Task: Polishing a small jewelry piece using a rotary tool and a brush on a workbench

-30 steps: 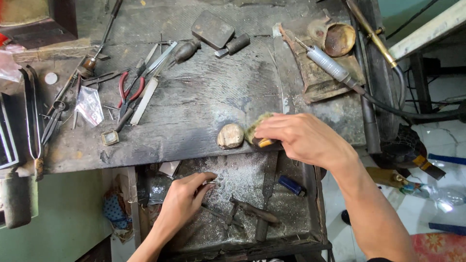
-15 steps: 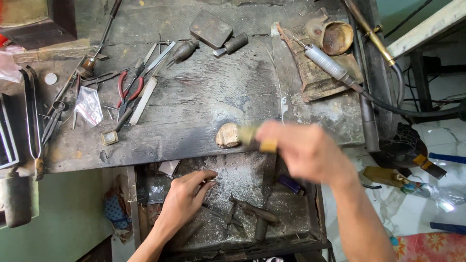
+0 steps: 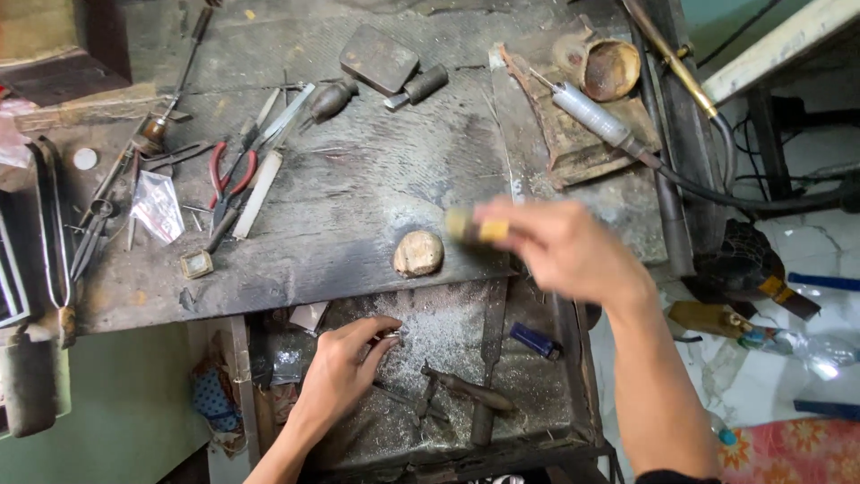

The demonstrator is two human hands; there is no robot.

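Big scarred, soot-dark wooden workbench, grimy and scratched all over, with a tiled floor off its right edge. Below the front edge sits a metal tray dusted with grey filings. Right hand, blurred, pinches a small yellowish block at the front edge, beside a rounded tan lump. Left hand curls shut around a tiny metal piece over the tray.

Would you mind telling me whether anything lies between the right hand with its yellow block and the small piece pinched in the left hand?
Nothing visible does. The right hand holds the yellow block above the bench edge; the left hand pinches the small piece over the dusty tray below. The rounded stone sits off to the side.
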